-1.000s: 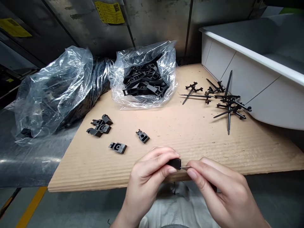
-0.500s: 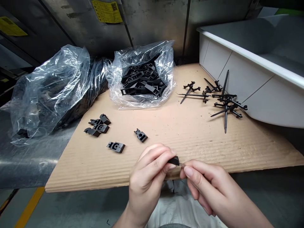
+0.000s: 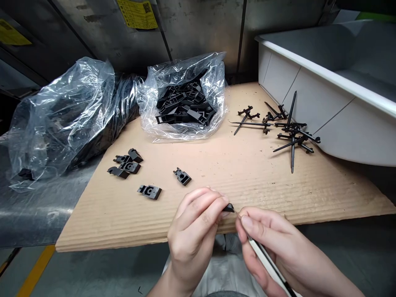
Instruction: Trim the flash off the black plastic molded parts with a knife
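Observation:
My left hand (image 3: 192, 229) is closed on a small black plastic part (image 3: 229, 208), and only its right end sticks out past the fingertips. My right hand (image 3: 276, 239) grips a slim utility knife (image 3: 266, 260) with a white and black handle. Its thin tip, pinched between thumb and forefinger, is right at the exposed end of the part; whether it touches is too small to tell. On the cardboard beyond my left hand lie two similar black parts, one nearer (image 3: 182, 176) and one to the left (image 3: 149, 192).
Several more black parts (image 3: 130, 166) lie at left on the cardboard (image 3: 210, 161). An open clear bag (image 3: 182, 133) of black pieces stands behind, another bag (image 3: 71, 103) at left. Black branched stems (image 3: 292, 140) lie beside a large white tub (image 3: 321, 103).
My right hand has turned, and the knife's handle now shows below it. The part in my left hand has tilted slightly. The view has shifted a little.

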`<move>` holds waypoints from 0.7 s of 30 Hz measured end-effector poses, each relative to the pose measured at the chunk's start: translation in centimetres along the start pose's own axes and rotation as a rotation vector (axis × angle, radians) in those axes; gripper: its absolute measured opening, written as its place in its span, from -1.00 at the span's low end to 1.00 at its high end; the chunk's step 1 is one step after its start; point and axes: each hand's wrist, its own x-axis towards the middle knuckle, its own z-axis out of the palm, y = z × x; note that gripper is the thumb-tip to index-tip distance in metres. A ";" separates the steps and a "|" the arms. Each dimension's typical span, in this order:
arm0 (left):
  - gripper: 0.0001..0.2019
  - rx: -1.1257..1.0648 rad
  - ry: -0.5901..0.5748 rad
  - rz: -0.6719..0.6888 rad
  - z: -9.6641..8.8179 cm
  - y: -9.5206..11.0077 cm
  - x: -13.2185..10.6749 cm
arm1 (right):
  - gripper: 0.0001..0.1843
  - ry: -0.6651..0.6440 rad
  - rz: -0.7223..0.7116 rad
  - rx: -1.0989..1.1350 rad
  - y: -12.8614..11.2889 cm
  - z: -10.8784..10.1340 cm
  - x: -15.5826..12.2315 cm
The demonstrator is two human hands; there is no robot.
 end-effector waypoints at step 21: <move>-0.78 -0.333 -0.217 -0.274 -1.3 0.3 0.9 | -0.78 0.276 -0.429 -0.346 -2.1 0.3 1.5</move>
